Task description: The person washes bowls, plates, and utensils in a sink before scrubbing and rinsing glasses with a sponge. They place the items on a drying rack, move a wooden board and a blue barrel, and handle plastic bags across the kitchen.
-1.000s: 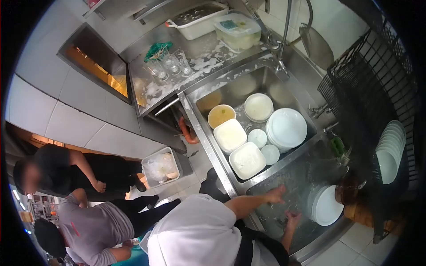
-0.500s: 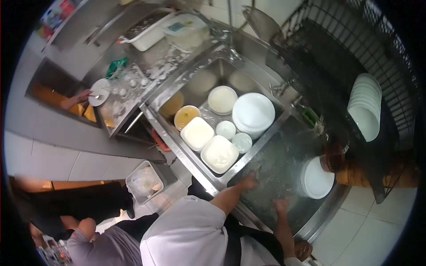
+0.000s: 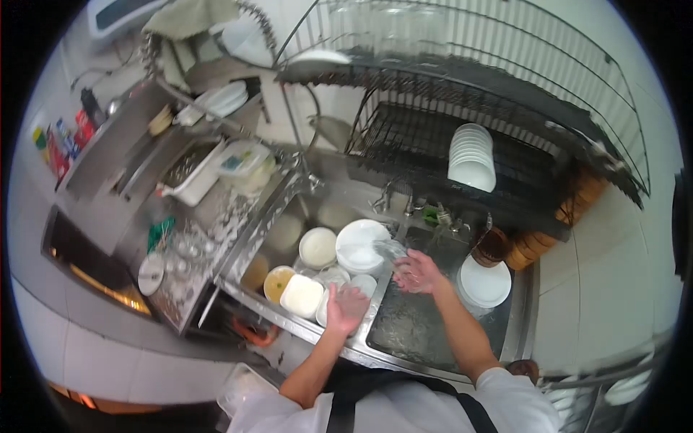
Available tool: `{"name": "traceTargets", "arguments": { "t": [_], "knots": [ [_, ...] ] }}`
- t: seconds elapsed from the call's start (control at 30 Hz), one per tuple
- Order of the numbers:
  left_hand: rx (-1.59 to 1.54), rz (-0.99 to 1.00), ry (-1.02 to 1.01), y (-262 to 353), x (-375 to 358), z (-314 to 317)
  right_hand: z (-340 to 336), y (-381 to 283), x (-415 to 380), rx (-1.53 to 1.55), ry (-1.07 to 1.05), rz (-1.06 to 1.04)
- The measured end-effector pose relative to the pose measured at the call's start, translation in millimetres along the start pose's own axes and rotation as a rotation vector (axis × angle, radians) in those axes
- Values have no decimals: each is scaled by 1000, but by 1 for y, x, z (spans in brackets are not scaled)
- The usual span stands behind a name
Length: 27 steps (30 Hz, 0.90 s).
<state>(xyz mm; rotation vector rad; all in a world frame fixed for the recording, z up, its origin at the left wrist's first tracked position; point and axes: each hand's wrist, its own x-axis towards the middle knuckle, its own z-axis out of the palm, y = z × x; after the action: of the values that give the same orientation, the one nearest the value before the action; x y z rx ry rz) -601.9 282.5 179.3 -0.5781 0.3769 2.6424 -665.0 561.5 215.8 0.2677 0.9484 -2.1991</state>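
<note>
My left hand (image 3: 348,307) is raised over the near edge of the left sink basin, palm up and fingers apart. Under and beside it sit white square containers (image 3: 302,296), partly covered by the hand. My right hand (image 3: 417,273) hovers at the divider between the basins, wet, its fingers spread. A blurred, clear streak (image 3: 390,250) lies just beyond its fingertips; whether it is water or an object I cannot make out. Close by stands a stack of white plates (image 3: 361,244) in the left basin. Cloudy water (image 3: 411,325) fills the right basin below.
More plates (image 3: 485,283) are stacked at the right basin's far side, beside a brown round container (image 3: 491,247). White bowls (image 3: 473,159) stand nested on the black rack (image 3: 404,130) above. Taps (image 3: 393,195) line the back. Glasses (image 3: 191,245) crowd the left counter.
Both hands have come up out of the water in the right basin. My left hand has moved over the left basin, my right to the divider. The view has turned right and upward.
</note>
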Motion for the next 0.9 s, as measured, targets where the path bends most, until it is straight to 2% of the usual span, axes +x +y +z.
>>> {"name": "traceTargets", "arguments": {
  "t": [0.03, 0.07, 0.13, 0.17, 0.23, 0.33, 0.43, 0.47, 0.5, 0.6, 0.67, 0.7, 0.77, 0.8, 0.83, 0.87, 0.9],
  "knots": [
    [-119, 8, -2, 15, 7, -15, 13, -2, 8, 75, -77, 6],
    [-103, 23, 67, 27, 4, -16, 24, -6, 16, 144, -158, 16],
    [-80, 59, 207, 46, -9, -12, 36, 11, 31, 244, -41, -23],
    [-113, 37, 212, 52, -20, -6, 38, 23, 35, 298, 16, -41],
    [-175, -22, 227, 64, -50, 7, 44, 47, 26, 407, -34, -37],
    [-110, -149, 182, 86, -71, 6, 51, 92, 14, 475, 30, -152],
    [193, -172, 242, 104, -78, 32, 56, 124, -13, 505, 118, -302],
    [302, -207, 81, 116, -69, 25, 57, 132, -24, 527, 147, -341],
    [454, -212, -86, 127, -74, 47, 52, 137, -32, 531, 129, -395],
    [810, -125, -588, 158, -93, 148, 36, 155, -61, 555, 93, -525],
    [933, 146, -871, 181, -101, 220, 25, 160, -83, 589, 93, -600],
    [1013, 240, -899, 192, -123, 264, 30, 161, -94, 589, 135, -653],
    [1064, 681, -1034, 210, -138, 329, 56, 158, -124, 588, 208, -773],
    [1133, 839, -1013, 220, -147, 362, 59, 159, -132, 608, 206, -820],
    [1217, 1201, -1130, 234, -141, 397, 60, 163, -139, 632, 206, -867],
    [1421, 1521, -1110, 253, -146, 431, 62, 168, -144, 655, 206, -914],
    [1439, 1440, -959, 246, -172, 456, 67, 173, -149, 671, 231, -945]
  ]
}}
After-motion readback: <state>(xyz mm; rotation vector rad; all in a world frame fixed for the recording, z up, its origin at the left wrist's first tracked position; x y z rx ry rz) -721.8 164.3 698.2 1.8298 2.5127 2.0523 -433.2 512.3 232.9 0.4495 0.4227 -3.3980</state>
